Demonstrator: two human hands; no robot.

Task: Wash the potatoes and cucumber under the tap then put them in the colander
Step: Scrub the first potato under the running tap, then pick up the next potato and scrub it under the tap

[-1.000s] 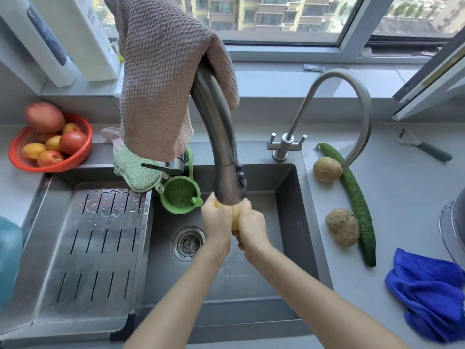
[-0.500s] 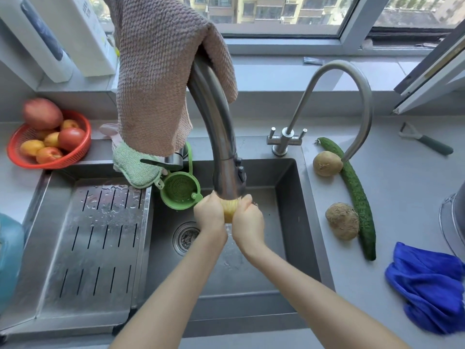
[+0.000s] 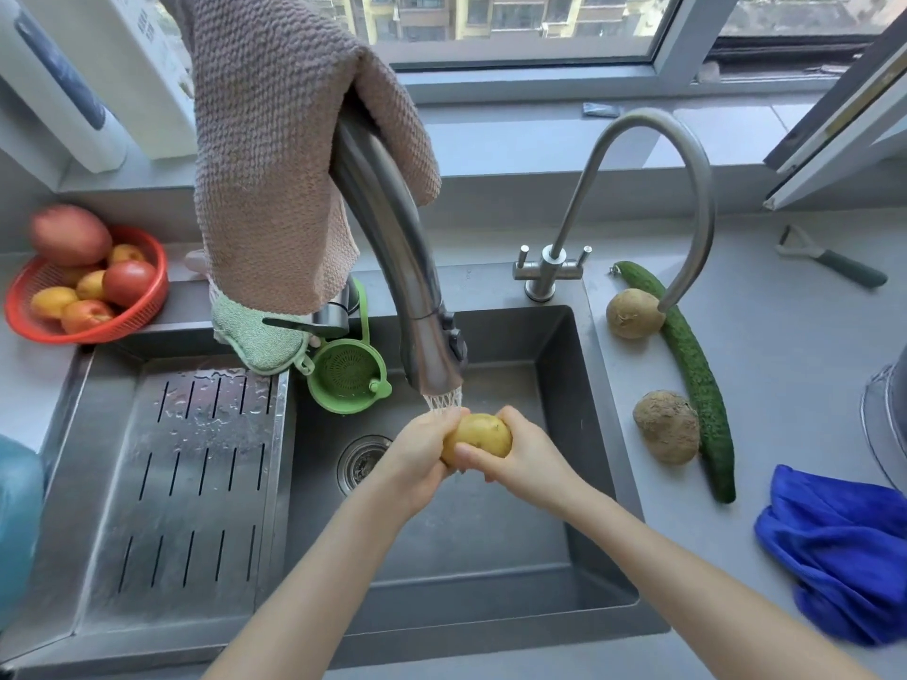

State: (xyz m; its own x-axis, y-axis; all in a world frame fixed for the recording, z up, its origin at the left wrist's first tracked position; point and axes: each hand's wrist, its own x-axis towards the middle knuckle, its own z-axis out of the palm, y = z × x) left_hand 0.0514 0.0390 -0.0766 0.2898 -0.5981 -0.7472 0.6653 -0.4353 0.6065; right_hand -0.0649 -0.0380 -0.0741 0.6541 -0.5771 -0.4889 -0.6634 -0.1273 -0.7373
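A wet yellow potato [image 3: 478,434] sits between my left hand [image 3: 417,458] and my right hand [image 3: 525,458], both closed around it over the sink [image 3: 564,365]. Water streams from the big tap [image 3: 432,355] just above onto the potato and my left fingers. Two dirty potatoes lie on the counter to the right, one at the back [image 3: 634,314] and one nearer [image 3: 666,427]. A long green cucumber [image 3: 697,375] lies beside them. At the right edge a metal rim [image 3: 878,424] shows, perhaps the colander.
A brown cloth [image 3: 280,154] hangs over the tap. A small green strainer [image 3: 349,380] hangs at the sink's back left beside a drain tray [image 3: 196,483]. A red fruit basket [image 3: 88,287] stands left; a second thin tap [image 3: 687,188], a peeler [image 3: 829,257] and a blue cloth [image 3: 844,552] are on the right.
My hands have dropped slightly below the spout and turned the potato, so more of it shows. Water is now visibly running onto it.
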